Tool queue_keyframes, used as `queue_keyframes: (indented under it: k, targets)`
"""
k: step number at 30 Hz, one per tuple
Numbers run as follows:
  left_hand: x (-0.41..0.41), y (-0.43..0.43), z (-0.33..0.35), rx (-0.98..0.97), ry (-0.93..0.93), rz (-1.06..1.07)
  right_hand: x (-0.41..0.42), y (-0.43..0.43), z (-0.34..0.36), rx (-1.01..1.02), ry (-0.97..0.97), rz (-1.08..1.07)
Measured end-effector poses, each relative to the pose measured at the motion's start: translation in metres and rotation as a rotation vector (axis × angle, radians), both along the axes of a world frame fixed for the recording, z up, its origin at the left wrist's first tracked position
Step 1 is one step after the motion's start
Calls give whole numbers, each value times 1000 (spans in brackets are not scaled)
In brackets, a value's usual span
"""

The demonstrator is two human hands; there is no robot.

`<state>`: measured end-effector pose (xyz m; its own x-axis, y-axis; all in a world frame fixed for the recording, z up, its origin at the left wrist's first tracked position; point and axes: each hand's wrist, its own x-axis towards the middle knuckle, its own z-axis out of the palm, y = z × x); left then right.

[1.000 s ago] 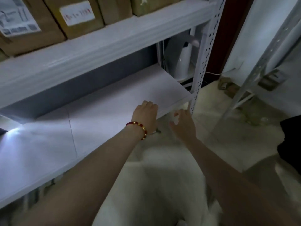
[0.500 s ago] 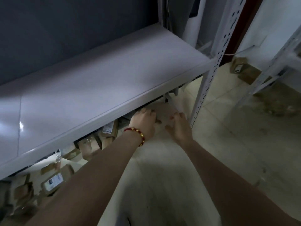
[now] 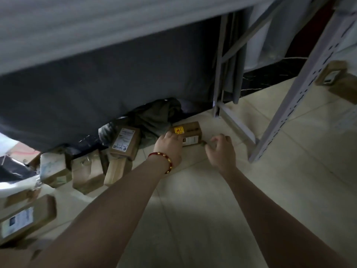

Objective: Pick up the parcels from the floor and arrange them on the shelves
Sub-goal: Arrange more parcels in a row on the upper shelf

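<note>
Currently: pick-up step. Yellow-stickered parcel (image 3: 188, 133) on floor (image 3: 202, 190) under shelf (image 3: 96, 26), twelve o'clock of both hands. Left hand (image 3: 170, 147) touching it; right hand (image 3: 220, 149) wide, empty. Next: clasp, lift.

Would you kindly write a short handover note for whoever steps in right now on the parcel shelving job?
Left hand: on the left end of the small cardboard parcel with the yellow sticker; grip not closed as far as the view shows.
Right hand: open, at the parcel's right end, contact unclear.
That parcel sits on the tiled floor under the lowest shelf, beside the rack's upright.
More parcels: a labelled box to its left, a cluster further left, another at the left edge.
Done: nothing lifted in this view.
Left: grip and shelve this parcel, then the rest.
</note>
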<state>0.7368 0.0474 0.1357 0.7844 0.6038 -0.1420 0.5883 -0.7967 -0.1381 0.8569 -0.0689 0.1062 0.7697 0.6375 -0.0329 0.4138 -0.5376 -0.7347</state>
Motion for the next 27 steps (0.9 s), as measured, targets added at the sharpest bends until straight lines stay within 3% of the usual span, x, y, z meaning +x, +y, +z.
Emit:
queue_keyframes:
  k: [8,14,21,27]
  targets:
    - [26,52,-105,49,14,12,19,57,-90,-17,44,-42]
    - [47,73,-163,-48,-51,90,13,76,-132,-61,41,-1]
    - [73,106,-188,-51,-130,98,25,73,-167,-143,31,13]
    - [87,127,-205,-50,-173,106,31,79,-171,-25,26,-43]
